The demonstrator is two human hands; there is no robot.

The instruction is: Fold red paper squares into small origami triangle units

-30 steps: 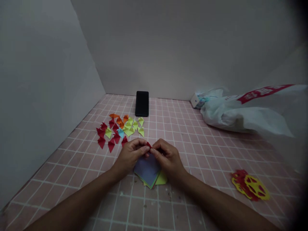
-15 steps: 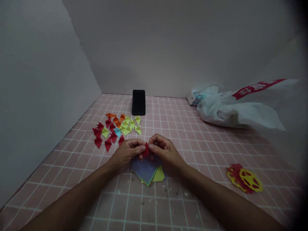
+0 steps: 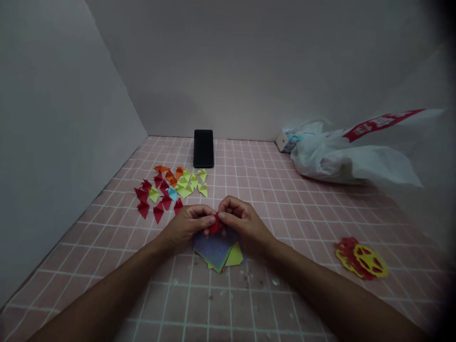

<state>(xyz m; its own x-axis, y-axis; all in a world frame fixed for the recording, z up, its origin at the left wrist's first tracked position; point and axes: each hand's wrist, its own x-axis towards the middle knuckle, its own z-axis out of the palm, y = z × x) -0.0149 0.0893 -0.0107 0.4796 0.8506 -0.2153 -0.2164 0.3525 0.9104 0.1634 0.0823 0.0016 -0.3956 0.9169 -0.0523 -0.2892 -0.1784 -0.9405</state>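
A small folded piece of red paper (image 3: 214,225) is pinched between my two hands in the middle of the head view. My left hand (image 3: 190,222) is closed on its left side, thumb on top. My right hand (image 3: 239,217) grips its upper right edge between thumb and forefinger. Fingertips hide part of the folds. Just below lies a stack of square coloured paper (image 3: 216,250), blue-violet on top, with a yellow sheet (image 3: 235,255) sticking out at the right. Beyond my left hand are several small folded paper birds (image 3: 158,212) in red, orange, yellow and blue.
A black phone (image 3: 204,148) stands at the back near the wall. At the back right lies a white plastic bag (image 3: 335,159) beside a small box (image 3: 283,141). Red and yellow paper cutouts (image 3: 370,260) lie at the right on the pink gridded tabletop (image 3: 285,209).
Both hands keep hold of the red paper, which has turned slightly in the fingers. The whole view has shifted a little, so things appear slightly higher.
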